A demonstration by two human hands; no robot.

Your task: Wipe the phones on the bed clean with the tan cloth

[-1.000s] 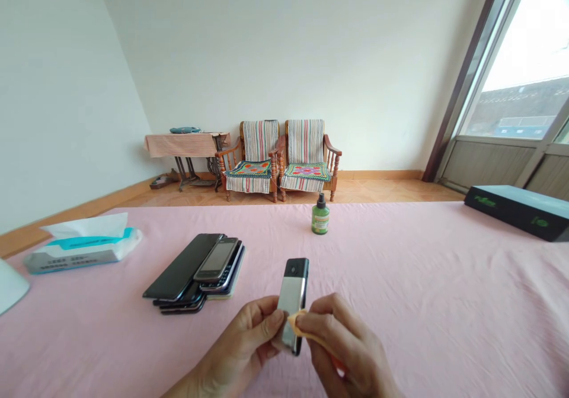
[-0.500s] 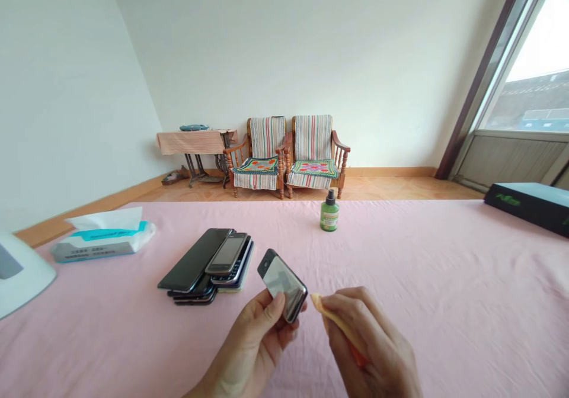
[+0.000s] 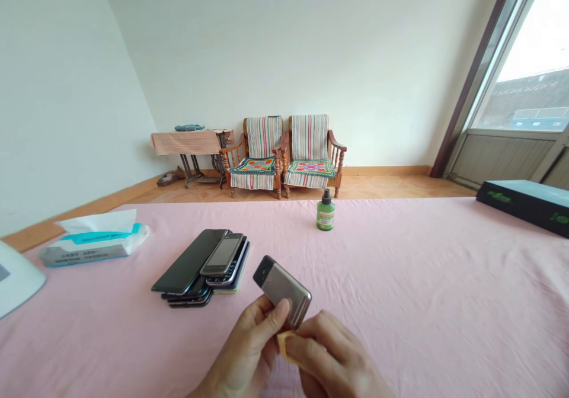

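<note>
My left hand point(image 3: 255, 342) is closed round a small silver-and-black mobile phone point(image 3: 283, 290), thumb on its flat face. The phone is tilted, its camera end pointing up and to the left. In my right hand point(image 3: 335, 356) is a folded yellow cloth point(image 3: 288, 346), pinched between the fingers. The cloth is at the phone's lower edge, close to the left fingers; whether it touches the phone is hidden. Left of the hands lie stacked phones point(image 3: 191, 262), with a grey phone point(image 3: 223, 254) on top of the right-hand pile.
A green spray bottle point(image 3: 326, 213) stands beyond the hands on the pink tablecloth point(image 3: 413, 291). On the left are a tissue pack point(image 3: 95, 247) and a white object point(image 3: 20, 282) cut off by the frame. A black box point(image 3: 522, 205) sits at the far right. Two wooden chairs point(image 3: 284, 155) are behind.
My right hand has moved left with the cloth, up to the phone's lower edge. The phone has turned slightly in my left hand. The whole view has shifted a little.
</note>
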